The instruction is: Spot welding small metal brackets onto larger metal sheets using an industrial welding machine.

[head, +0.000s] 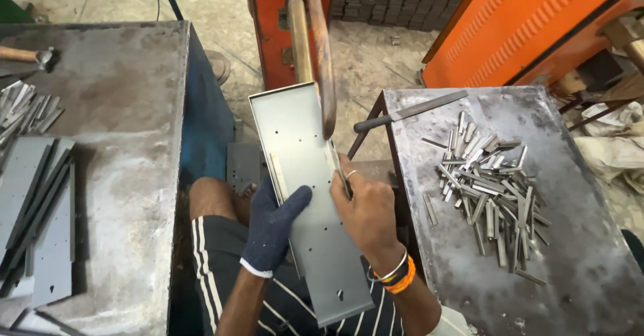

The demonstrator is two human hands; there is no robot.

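left hand in a dark blue glove grips the long grey perforated sheet-metal panel, bare right hand fingers pinch a thin metal strip against its edge

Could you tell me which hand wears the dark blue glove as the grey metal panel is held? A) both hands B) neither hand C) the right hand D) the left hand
D: the left hand is gloved on the metal panel; the right hand is bare.
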